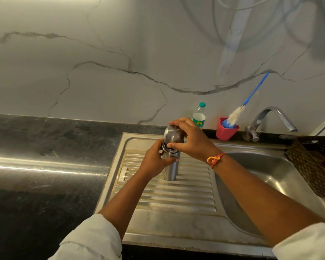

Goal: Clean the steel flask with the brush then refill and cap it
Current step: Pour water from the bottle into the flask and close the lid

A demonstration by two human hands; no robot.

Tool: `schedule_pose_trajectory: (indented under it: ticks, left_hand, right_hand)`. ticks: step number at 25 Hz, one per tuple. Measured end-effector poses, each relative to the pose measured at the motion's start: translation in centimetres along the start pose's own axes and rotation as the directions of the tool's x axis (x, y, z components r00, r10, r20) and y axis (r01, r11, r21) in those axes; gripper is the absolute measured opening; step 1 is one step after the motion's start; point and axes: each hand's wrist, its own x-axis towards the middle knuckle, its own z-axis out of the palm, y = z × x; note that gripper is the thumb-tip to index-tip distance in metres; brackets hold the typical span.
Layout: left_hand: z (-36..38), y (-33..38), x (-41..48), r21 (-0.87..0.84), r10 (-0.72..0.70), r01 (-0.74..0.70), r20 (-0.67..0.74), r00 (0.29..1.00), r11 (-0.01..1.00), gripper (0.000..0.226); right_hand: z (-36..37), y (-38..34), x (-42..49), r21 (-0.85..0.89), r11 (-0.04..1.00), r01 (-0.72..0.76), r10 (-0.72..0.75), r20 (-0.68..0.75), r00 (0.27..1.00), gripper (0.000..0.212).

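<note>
Centrally, I see the left grip [156, 159] curled round the upright steel flask [169, 170], the right grip [192, 140] clasping its cap [172, 136].

My steel flask [170, 166] is plain silver, finely ribbed below the neck; its cap [172, 136] is the same silver with a brownish sheen. The thread [215, 159] on my right wrist is orange, yellow and red. My sleeves [90, 239] are white. Grey ribbed drainboard [176, 194], black speckled countertop [45, 137], white wall [120, 53] veined grey. Bottle brush [235, 115]: blue handle, white and blue bristles. Red cup [225, 132].
</note>
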Motion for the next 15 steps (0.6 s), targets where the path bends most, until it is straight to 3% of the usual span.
schedule_pose_trajectory:
  ticks: [5, 8, 10, 13, 15]
  left_hand:
    - [0.0, 0.2, -0.1, 0.013, -0.009, 0.009, -0.006, 1.000, 1.000, 0.063]
    - [-0.1, 0.1, -0.1, 0.013, -0.016, 0.016, -0.007, 1.000, 1.000, 0.064]
    - [0.0, 0.0, -0.2, 0.015, -0.019, 0.019, -0.021, 1.000, 1.000, 0.062]
    - [0.3, 0.0, -0.2, 0.017, -0.027, 0.028, -0.043, 0.999, 0.999, 0.054]
    - [0.3, 0.0, -0.3, 0.025, -0.046, 0.047, -0.037, 0.998, 0.999, 0.056]
  right_hand:
    - [0.1, 0.8, 1.2, -0.156, 0.987, 0.036, 0.003, 0.245, 0.969, 0.070]
    - [-0.7, -0.1, 1.9, -0.208, 0.976, 0.060, 0.007, 0.309, 0.951, 0.067]
    - [-0.7, -1.2, 2.1, -0.356, 0.934, 0.043, 0.047, 0.240, 0.970, 0.064]
    - [1.2, -2.3, 2.0, -0.633, 0.764, -0.122, 0.152, -0.008, 0.988, 0.074]
    - [2.1, -2.9, 1.7, -0.649, 0.724, -0.234, 0.234, -0.087, 0.968, 0.081]
